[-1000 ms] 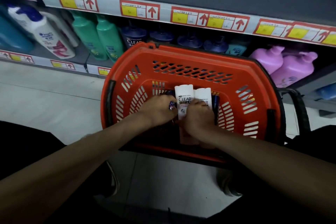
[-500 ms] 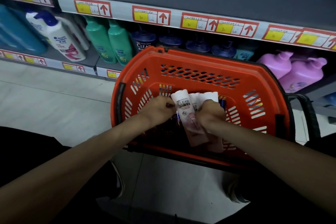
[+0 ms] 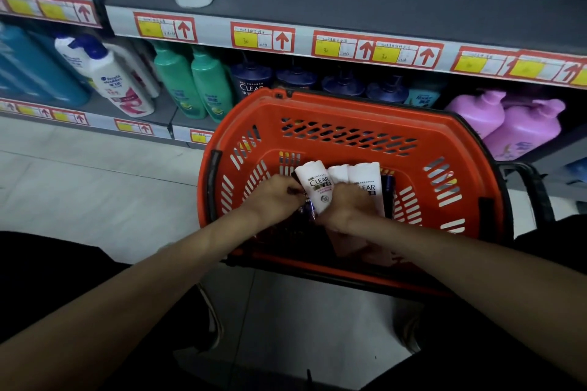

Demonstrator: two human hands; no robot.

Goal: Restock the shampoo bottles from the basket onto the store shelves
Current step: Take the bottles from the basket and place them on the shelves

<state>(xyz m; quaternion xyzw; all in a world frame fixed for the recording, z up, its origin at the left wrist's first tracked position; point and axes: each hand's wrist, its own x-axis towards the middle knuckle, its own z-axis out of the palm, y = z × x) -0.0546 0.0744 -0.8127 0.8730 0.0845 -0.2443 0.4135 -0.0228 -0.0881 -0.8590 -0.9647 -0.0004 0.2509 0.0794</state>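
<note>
with my right hand (image 3: 346, 208) curled round the white bottles (image 3: 318, 189) down in the basket (image 3: 349, 105) and my left hand (image 3: 274, 198) curled on i couldn't tell what, i feared a bunched lift could drop one.

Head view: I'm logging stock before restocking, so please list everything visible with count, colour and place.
basket: one, orange, in front of the lower shelf
tubes: three, white, in the basket
green bottles: two, green, lower shelf, left of the basket
dark blue bottles: four showing, dark blue, lower shelf, behind the basket
purple bottles: two, purple, lower shelf, right
white bottle: one, white with blue cap, lower shelf, left
price labels: several, red and yellow, shelf edges
left hand: one, in the basket, beside the tubes
right hand: one, in the basket, gripping the tubes
</note>
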